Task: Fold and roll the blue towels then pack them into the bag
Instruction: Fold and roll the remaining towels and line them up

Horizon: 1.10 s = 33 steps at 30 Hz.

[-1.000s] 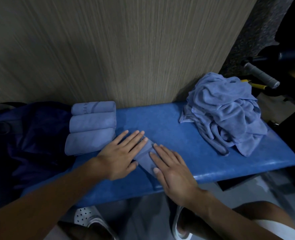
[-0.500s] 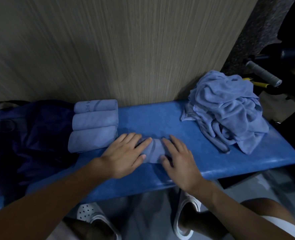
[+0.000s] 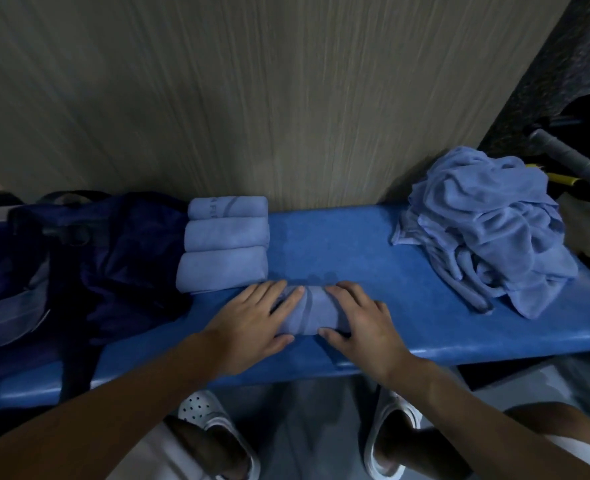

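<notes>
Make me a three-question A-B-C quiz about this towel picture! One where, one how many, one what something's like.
1. Where is the crumpled pile of light-blue cloth towels?
A) on the right end of the blue padded bench
B) on the floor
C) on a chair

2. How many finished light-blue towel rolls lie beside the dark navy fabric bag?
A) one
B) three
C) six

3. The light-blue towel under the left hand and right hand is:
A) spread flat
B) rolled up
C) hanging up

Answers: 1 A, the pile sits at the bench's right end; 2 B, three rolls lie side by side; 3 B, both hands rest on a short roll.
</notes>
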Motion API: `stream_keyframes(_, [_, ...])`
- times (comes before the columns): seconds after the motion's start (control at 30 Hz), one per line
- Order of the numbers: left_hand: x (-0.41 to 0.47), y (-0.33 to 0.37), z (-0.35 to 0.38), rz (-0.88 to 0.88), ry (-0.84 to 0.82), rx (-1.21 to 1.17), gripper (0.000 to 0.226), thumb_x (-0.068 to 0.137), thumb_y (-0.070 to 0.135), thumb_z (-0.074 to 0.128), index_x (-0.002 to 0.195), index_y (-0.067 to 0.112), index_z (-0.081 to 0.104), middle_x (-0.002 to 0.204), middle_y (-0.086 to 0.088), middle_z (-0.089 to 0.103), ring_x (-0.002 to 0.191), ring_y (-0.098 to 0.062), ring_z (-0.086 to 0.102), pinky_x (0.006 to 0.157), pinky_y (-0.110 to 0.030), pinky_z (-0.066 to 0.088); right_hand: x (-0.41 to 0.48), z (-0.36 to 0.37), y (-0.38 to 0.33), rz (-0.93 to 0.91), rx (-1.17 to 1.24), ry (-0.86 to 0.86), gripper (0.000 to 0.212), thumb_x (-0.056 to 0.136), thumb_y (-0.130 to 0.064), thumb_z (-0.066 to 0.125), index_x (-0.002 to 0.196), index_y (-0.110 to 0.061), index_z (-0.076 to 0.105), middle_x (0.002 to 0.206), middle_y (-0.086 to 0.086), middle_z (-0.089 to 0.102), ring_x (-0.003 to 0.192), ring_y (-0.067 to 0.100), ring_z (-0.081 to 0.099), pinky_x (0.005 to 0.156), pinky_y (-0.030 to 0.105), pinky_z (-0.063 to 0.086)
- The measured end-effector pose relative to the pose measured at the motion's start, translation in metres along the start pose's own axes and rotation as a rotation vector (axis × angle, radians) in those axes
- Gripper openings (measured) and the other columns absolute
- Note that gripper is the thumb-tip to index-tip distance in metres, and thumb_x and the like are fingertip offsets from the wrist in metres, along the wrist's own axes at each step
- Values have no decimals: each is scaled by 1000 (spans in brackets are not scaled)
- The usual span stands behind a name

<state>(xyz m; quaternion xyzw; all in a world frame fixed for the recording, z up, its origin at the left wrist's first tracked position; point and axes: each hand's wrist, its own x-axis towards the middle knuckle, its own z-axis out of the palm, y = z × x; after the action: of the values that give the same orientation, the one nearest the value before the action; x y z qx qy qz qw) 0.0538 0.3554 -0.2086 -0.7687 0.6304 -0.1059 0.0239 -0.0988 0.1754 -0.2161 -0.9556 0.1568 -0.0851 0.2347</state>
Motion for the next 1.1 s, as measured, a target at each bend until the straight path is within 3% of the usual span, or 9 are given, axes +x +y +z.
stream_keyframes(0.17, [-41, -9, -13, 9, 59, 5, 65, 78, 36, 67, 136, 10, 53, 136, -11, 54, 123, -26, 52, 103, -38, 42, 11, 26, -39, -82, 16, 12, 72, 72, -60, 46, 135, -24, 45, 137, -2, 45, 120, 23, 52, 94, 42, 40])
stream_keyframes(0.27, [-63, -19, -12, -24, 79, 19, 63, 72, 30, 78, 129, 14, 59, 132, -6, 57, 117, -23, 53, 96, -34, 39, 17, 35, -59, -137, 54, -36, 75, 75, -55, 57, 140, -20, 43, 143, -1, 42, 124, 23, 50, 99, 39, 38])
stream_keyframes(0.4, [-78, -33, -6, -63, 90, 39, 59, 76, 29, 75, 131, 16, 56, 134, -2, 55, 116, -22, 55, 95, -33, 39, 15, 32, -65, -87, 110, -14, 74, 76, -59, 58, 137, -19, 44, 135, 0, 48, 119, 20, 50, 100, 39, 41])
stream_keyframes(0.53, [-83, -43, -1, -79, 117, 58, 54, 81, 27, 72, 132, 17, 55, 133, -2, 56, 116, -23, 56, 95, -36, 46, 21, 33, -71, -50, 186, -60, 60, 85, -42, 68, 135, -18, 47, 128, 2, 56, 115, 21, 54, 100, 37, 43])
stream_keyframes(0.73, [-82, -55, -2, -142, 169, 36, 56, 79, 29, 74, 130, 19, 55, 130, 0, 56, 116, -22, 56, 92, -35, 47, 38, 41, -86, -4, 176, -6, 58, 84, -37, 70, 133, -16, 47, 123, 5, 59, 111, 25, 57, 95, 42, 46])
stream_keyframes(0.87, [-92, -58, 6, -176, 207, -38, 63, 77, 30, 76, 133, 20, 48, 128, -2, 56, 112, -23, 56, 90, -36, 49, 36, 36, -75, -118, 172, -46, 68, 80, -34, 75, 139, -26, 44, 122, 0, 53, 107, 22, 57, 93, 40, 48])
stream_keyframes(1.1, [-79, -56, 11, -109, 235, -6, 62, 76, 21, 78, 133, 20, 51, 130, -4, 57, 115, -24, 55, 92, -38, 46, 38, 36, -67, -115, 143, -14, 59, 81, -29, 74, 135, -21, 52, 120, 2, 55, 103, 26, 60, 91, 44, 50])
